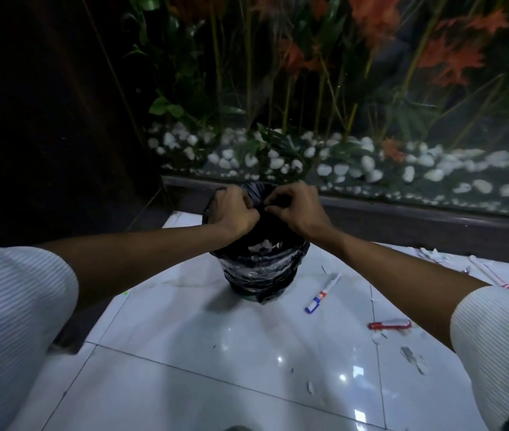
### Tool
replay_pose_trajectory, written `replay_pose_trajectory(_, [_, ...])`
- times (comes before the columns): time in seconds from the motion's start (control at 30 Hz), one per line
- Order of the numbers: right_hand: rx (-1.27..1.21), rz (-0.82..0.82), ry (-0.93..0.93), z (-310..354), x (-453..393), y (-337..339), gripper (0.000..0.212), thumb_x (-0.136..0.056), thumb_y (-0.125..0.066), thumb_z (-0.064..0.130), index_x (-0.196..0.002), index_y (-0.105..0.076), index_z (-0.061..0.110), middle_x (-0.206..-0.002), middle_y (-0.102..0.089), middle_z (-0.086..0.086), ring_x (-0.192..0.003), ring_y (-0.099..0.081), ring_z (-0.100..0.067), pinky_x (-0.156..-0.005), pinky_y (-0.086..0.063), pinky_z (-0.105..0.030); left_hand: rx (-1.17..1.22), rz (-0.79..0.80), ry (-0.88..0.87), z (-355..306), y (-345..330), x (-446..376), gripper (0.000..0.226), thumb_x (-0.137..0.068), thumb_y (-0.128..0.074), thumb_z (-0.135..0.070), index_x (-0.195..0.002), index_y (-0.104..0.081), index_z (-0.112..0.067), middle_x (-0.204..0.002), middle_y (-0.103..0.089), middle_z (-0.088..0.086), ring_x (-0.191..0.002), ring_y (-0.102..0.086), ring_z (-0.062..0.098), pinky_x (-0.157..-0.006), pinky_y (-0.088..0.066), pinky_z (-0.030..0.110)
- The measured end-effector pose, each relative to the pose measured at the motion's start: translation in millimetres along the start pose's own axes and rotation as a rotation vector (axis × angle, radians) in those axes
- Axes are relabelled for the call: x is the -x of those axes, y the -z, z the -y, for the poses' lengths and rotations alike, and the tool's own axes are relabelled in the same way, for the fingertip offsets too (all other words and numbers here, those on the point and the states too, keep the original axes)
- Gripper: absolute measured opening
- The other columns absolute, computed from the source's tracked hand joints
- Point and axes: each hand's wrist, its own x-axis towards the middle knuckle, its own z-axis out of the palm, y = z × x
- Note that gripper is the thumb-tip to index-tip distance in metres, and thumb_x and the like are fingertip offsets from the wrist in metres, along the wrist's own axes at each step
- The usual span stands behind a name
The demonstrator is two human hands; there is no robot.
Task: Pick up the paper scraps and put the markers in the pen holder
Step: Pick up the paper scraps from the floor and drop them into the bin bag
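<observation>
- Both hands were over the mouth of a small bin (259, 275) lined with a black plastic bag (247, 262), which stood on the white tiled floor (185, 337) near the far wall.
- The left hand (234, 209) had its fingers curled in tight, and the right hand (293, 206) had its fingertips pinched together; the two met above the bin opening, and what they pinched looked like small bits of paper, though it was too small to be sure.
- White paper scraps (261, 245) lay inside the bag, at its near side.
- A white marker with a blue cap (321, 294) lay on the floor just right of the bin.
- A red marker (389, 325) lay nearer and further right.
- Another white marker (489, 272) lay at the far right, partly behind the right forearm.
- More loose scraps (410, 356) were scattered on the tiles to the right, with a few near the middle (310, 387).
- Behind the bin ran a glass-fronted bed of white pebbles (368, 164) with green and orange plants (371, 17).
- No pen holder showed from where I stood.
</observation>
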Motion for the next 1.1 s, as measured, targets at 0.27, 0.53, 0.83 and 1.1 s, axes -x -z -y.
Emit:
replay_pose_trajectory(0.27, [-0.056,-0.346,-0.245,-65,29,49,0.008,-0.081,-0.079,0.009,-0.088,-0.079,0.011,-0.084,-0.076,0.004,-0.074,-0.066,0.000,-0.072,-0.053,-0.013,-0.227,-0.130,-0.440,-77,-64,22,0.015,-0.093,-0.055,-0.030,-0.105,-0.055,-0.020,-0.106,-0.062,0.002,-0.092,-0.064,0.028,-0.069,-0.047,0.038])
replay_pose_trajectory(0.53, [0.104,-0.229,-0.707,-155,119,93,0.020,-0.075,-0.077,0.005,-0.086,-0.081,0.021,-0.077,-0.074,0.006,-0.076,-0.073,-0.013,-0.076,-0.063,-0.036,-0.701,0.340,-0.552,-114,-165,31,0.036,-0.086,-0.066,-0.011,-0.122,-0.061,-0.016,-0.127,-0.063,0.008,-0.115,-0.065,0.026,-0.083,-0.050,0.033])
replay_pose_trajectory(0.83, [0.367,0.155,-0.804,-210,154,85,0.050,-0.088,-0.075,0.009,-0.135,-0.062,0.018,-0.137,-0.063,-0.006,-0.121,-0.062,-0.026,-0.105,-0.052,-0.040,-0.658,0.550,-0.499,-56,-222,25,0.042,-0.091,-0.060,-0.001,-0.129,-0.049,-0.012,-0.128,-0.052,0.013,-0.113,-0.062,0.033,-0.087,-0.051,0.040])
replay_pose_trajectory(1.1, [0.543,0.447,-0.463,-247,109,65,0.081,-0.080,-0.069,-0.004,-0.150,-0.046,0.028,-0.157,-0.042,-0.002,-0.140,-0.045,-0.028,-0.102,-0.050,-0.041,-0.525,0.529,-0.493,-52,-251,4,0.031,-0.084,-0.059,0.010,-0.109,-0.061,-0.009,-0.118,-0.059,0.012,-0.109,-0.062,0.031,-0.086,-0.052,0.038])
